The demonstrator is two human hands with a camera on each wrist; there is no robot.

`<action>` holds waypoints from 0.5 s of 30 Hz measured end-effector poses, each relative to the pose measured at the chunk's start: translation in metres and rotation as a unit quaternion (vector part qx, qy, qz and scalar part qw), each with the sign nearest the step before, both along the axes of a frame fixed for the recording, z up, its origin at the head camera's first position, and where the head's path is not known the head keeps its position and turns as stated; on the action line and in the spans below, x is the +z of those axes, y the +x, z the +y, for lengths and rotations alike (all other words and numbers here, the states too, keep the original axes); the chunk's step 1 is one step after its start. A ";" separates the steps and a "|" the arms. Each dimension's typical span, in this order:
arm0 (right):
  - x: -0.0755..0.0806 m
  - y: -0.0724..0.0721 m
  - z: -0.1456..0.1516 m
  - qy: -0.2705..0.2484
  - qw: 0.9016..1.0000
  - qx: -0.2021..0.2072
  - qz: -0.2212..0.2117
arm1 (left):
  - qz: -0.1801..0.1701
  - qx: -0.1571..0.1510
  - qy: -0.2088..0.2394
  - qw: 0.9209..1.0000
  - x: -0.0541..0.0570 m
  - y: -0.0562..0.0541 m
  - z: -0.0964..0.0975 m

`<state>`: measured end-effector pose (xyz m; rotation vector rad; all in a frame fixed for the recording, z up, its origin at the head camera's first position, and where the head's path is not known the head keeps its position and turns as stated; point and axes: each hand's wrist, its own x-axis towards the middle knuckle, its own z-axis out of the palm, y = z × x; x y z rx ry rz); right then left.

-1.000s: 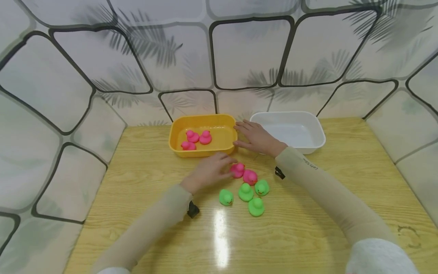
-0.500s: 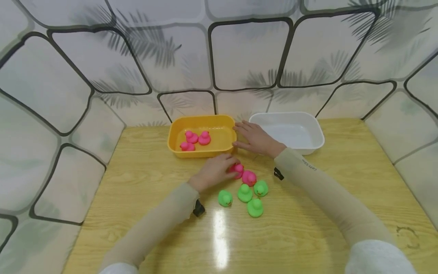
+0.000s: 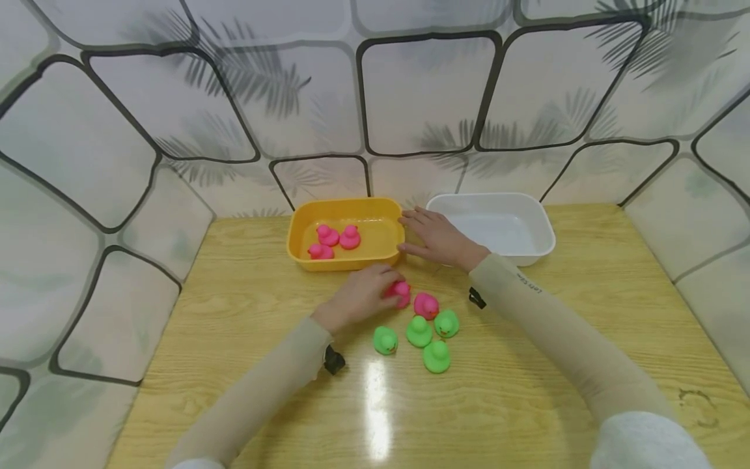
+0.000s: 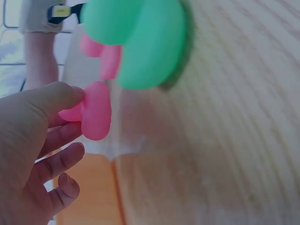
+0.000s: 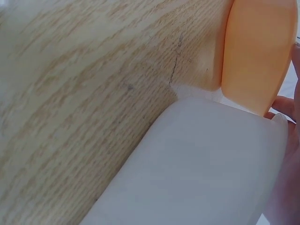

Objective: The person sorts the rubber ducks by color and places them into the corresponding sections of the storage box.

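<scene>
My left hand [image 3: 359, 296] pinches a pink rubber duck [image 3: 401, 294] between thumb and fingers, just in front of the yellow tub [image 3: 346, 264]. The left wrist view shows this pink duck [image 4: 97, 112] from below, its flat base toward the camera. Fingertips of my right hand [image 3: 436, 238] touch the right rim of the yellow tub, fingers extended. Three pink ducks [image 3: 350, 238] lie inside that tub, toward its left. Another pink duck [image 3: 426, 305] sits on the table, right of the held one.
Several green rubber ducks [image 3: 419, 331] stand on the wooden table [image 3: 258, 404] nearer the person. A white tub [image 3: 498, 228], with nothing in it, stands right of the yellow one, partly behind the right hand. A patterned wall [image 3: 430, 91] rises behind both tubs.
The left hand has closed its fingers on the pink duck and drawn it slightly left, away from the neighbouring pink duck. The right hand has stayed at the tub's rim.
</scene>
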<state>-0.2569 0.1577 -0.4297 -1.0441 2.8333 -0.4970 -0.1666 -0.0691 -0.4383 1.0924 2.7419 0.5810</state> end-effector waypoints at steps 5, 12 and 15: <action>-0.002 -0.001 -0.001 0.003 1.000 0.000 0.006 | 0.008 0.005 0.001 1.000 0.012 0.002 -0.007; -0.003 -0.003 -0.001 0.006 1.000 -0.004 0.003 | 0.027 0.015 -0.002 1.000 0.028 0.003 -0.019; -0.002 -0.002 -0.001 0.008 1.000 -0.006 -0.001 | 0.024 0.019 0.024 0.999 0.034 0.003 -0.025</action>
